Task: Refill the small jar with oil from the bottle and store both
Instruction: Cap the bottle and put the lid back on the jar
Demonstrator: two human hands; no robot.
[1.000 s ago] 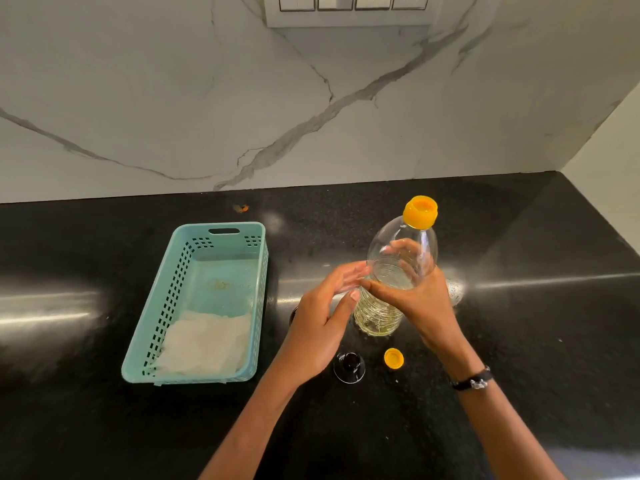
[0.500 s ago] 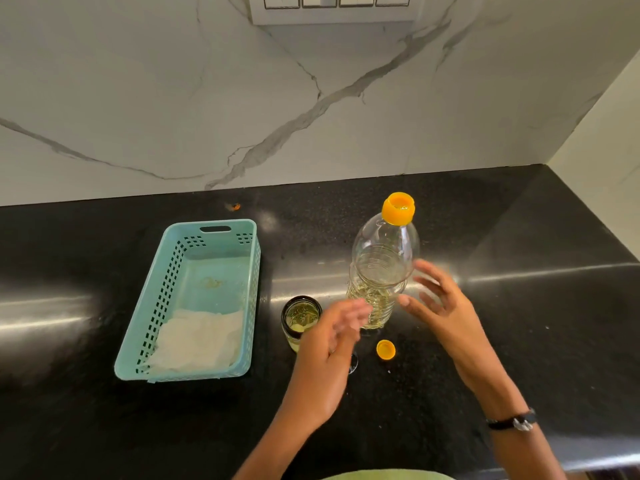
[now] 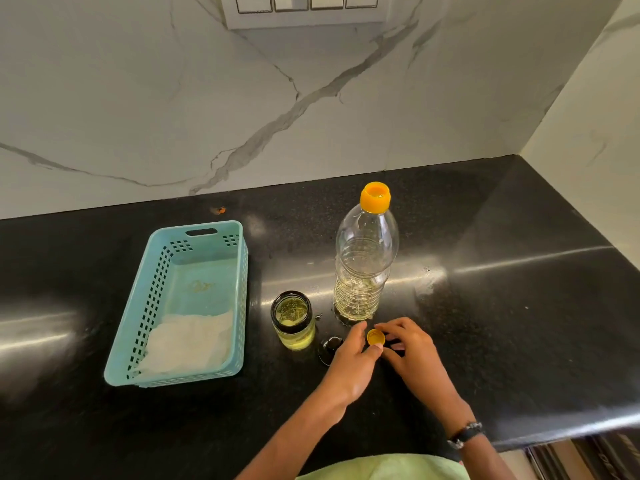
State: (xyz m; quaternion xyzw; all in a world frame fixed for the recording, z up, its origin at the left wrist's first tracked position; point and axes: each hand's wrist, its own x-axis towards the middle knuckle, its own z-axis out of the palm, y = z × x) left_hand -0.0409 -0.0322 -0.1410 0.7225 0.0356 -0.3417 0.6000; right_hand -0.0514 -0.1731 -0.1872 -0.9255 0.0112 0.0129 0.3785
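Observation:
A clear plastic oil bottle (image 3: 363, 268) stands upright on the black counter (image 3: 502, 306), its orange neck uncapped and a little oil in the bottom. Left of it sits the small glass jar (image 3: 293, 322), uncovered and holding yellow oil. A small orange cap (image 3: 375, 337) rests in front of the bottle. My left hand (image 3: 349, 368) and my right hand (image 3: 415, 355) meet at it, fingertips of both pinching around it. A black jar lid (image 3: 330, 344) lies between the jar and my left hand, partly hidden by it.
A teal plastic basket (image 3: 194, 244) with a white cloth (image 3: 187, 344) in its near end sits left of the jar. A marble wall runs behind the counter and meets a side wall at the right. Oil drops mark the counter by the bottle's base.
Both hands let go of the bottle, which now stands alone, and dropped toward the counter. They have closed in on the orange cap in front of it.

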